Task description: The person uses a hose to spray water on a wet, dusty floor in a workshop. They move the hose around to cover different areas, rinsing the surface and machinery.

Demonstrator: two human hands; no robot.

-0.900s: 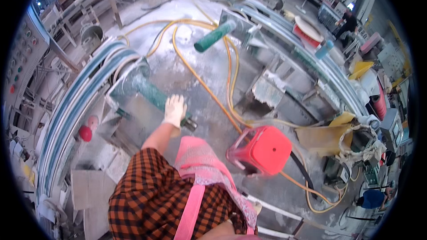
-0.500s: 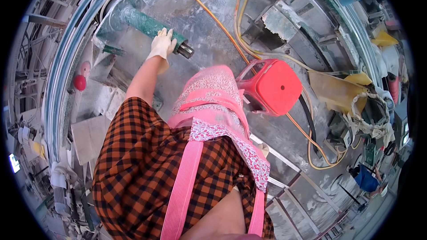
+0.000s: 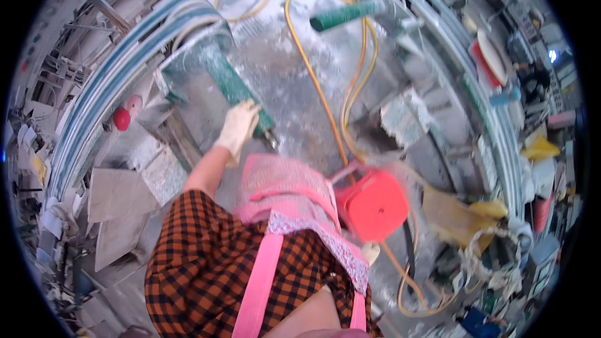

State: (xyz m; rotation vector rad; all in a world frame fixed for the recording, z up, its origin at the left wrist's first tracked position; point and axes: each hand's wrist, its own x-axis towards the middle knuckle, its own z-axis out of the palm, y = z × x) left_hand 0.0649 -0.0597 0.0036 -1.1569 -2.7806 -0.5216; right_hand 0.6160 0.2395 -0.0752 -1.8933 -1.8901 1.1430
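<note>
The green cylinder (image 3: 226, 78) slants from a pale, green-stained plate (image 3: 183, 67) at its upper left end down to a dark metal tip (image 3: 271, 140), over the grey floor (image 3: 285, 75) and ahead of the person, a little left of the middle. The left hand (image 3: 240, 126), in a cream glove, lies across it near that tip, its fingers bent over the upper side. The grip touches the cylinder; whether it squeezes or merely rests there, I cannot tell. A cream glove end, apparently the right hand (image 3: 370, 253), shows past the side of the pink apron (image 3: 285, 181); most of it is hidden, so the state of that grip cannot be told.

The apron covers an orange-and-black checked garment (image 3: 200, 256). Just right of the apron is a red stool (image 3: 377, 205), with an orange-yellow hose (image 3: 313, 78) running across the floor behind it. Left of the cylinder run blue-and-white rails (image 3: 106, 75); nearer are a red round piece (image 3: 121, 119) and flat boards (image 3: 119, 194). Farther off, to the upper right, a second green cylinder (image 3: 344, 15) juts out, with a rough pale block (image 3: 405, 116) below it.
</note>
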